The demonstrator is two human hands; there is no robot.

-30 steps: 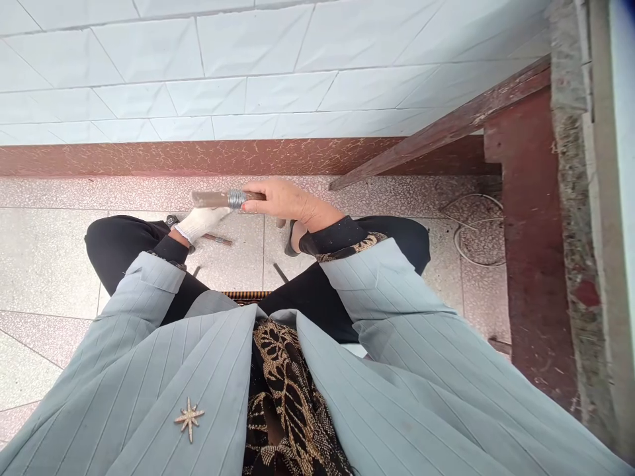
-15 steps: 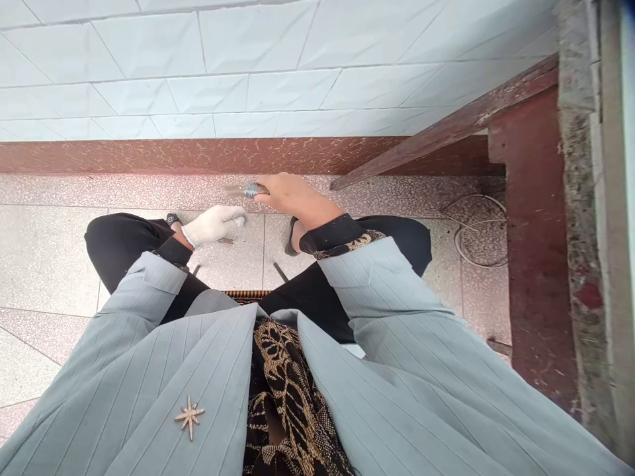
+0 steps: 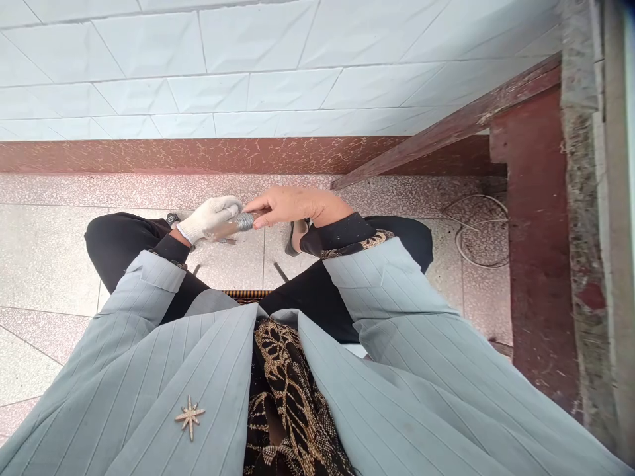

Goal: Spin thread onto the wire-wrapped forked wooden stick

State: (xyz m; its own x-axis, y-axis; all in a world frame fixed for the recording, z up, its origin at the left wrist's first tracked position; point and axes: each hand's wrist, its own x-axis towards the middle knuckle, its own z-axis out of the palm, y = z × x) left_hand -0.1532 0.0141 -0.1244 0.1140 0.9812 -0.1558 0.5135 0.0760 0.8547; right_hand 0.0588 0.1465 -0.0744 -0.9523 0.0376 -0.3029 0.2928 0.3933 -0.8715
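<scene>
My right hand (image 3: 290,203), bare, is closed round a brownish stick-like tool with silver wire (image 3: 245,221) wound about it. Its paler flat end (image 3: 222,231) points left and is smeared by motion; I cannot tell its exact kind. That end lies across the near side of my left hand (image 3: 211,217), which wears a white knitted glove with its fingers curled in. Whatever the gloved fingers hold, if anything, is hidden. Below the gloved hand a small brown piece (image 3: 227,241) shows against the floor.
A white tiled wall (image 3: 248,59) with a red-brown skirting (image 3: 163,156) rises ahead. To the right stand a slanting wooden bar (image 3: 446,125) and a red-brown wooden panel (image 3: 538,264). A pale cable (image 3: 459,244) lies coiled on the speckled floor (image 3: 49,251).
My right hand has come down toward me and swung the tool's free end down and left, against the gloved hand. My left hand has shifted slightly left and up.
</scene>
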